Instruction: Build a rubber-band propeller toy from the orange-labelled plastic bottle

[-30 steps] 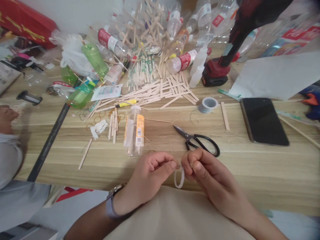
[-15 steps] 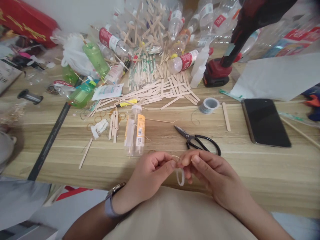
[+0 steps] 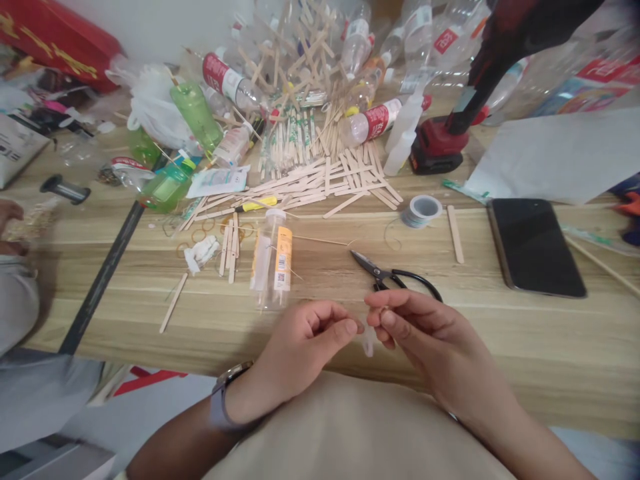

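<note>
My left hand [image 3: 317,350], with a watch on its wrist, is closed in a thumb-and-finger pinch; anything between its fingertips is too small to make out. Opposite it, my right hand [image 3: 430,340] is pinched closed, a small gap from the left. A whitish translucent plastic ring [image 3: 369,343], blurred, hangs under the right fingertips. Just beyond the right hand lie black-handled scissors [image 3: 383,272], partly covered by its fingers. A clear bottle with an orange label [image 3: 273,260] stands beyond my left hand, with thin sticks through it.
Wooden craft sticks [image 3: 320,183] are heaped farther back, before many plastic bottles. A wire spool [image 3: 423,211], a phone [image 3: 535,247] and a red-black power tool [image 3: 440,143] are to the right. Another person's hand [image 3: 9,217] shows at the left edge.
My fingertips have parted, the right hand shifting slightly up and right with the ring. The thin loop seen between them no longer shows. Another person's hand has appeared at left.
</note>
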Available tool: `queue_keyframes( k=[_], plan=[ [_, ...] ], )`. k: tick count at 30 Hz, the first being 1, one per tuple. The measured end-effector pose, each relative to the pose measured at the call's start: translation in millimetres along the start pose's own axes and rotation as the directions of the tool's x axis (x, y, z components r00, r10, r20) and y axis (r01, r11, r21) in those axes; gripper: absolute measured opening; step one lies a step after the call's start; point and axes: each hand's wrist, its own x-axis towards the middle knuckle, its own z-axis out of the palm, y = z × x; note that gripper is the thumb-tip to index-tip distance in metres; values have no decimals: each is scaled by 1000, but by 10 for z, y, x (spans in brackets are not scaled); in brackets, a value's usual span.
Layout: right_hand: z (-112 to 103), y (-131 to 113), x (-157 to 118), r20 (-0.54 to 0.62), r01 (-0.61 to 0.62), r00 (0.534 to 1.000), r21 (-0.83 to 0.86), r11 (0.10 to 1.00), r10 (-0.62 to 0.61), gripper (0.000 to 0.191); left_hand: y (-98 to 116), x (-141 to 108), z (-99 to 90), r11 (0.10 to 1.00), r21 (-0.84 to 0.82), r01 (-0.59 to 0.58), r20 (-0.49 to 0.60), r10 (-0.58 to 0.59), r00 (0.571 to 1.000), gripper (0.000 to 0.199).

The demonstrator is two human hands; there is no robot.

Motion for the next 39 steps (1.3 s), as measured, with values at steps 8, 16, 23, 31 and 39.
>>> queue_keyframes(
  k=[8, 16, 23, 31, 39],
  plan=[
    [-27, 10, -12, 59, 82, 995, -104, 991, -76, 21, -3, 12, -15, 1000, 10, 23, 1, -23, 1000, 23],
    [-70, -105, -17, 261, 459, 884, -642, 614, -388, 24, -21, 54, -53, 985, -98, 144, 3, -144, 990, 22],
    [-62, -103, -10, 379, 521, 842, -754, 399, -384, 29, 47, 62, -63, 993, 64, 98, -18, -97, 995, 24],
    [-25, -65, 49, 355, 465, 871, -819, 335, -341, 22, 9, 38, 45, 891, 434, -135, -118, 205, 972, 23],
    [-2, -32, 102, 178, 317, 932, -824, 470, -316, 15, -22, 19, 66, 805, 546, -234, -94, 336, 937, 16]
  ],
)
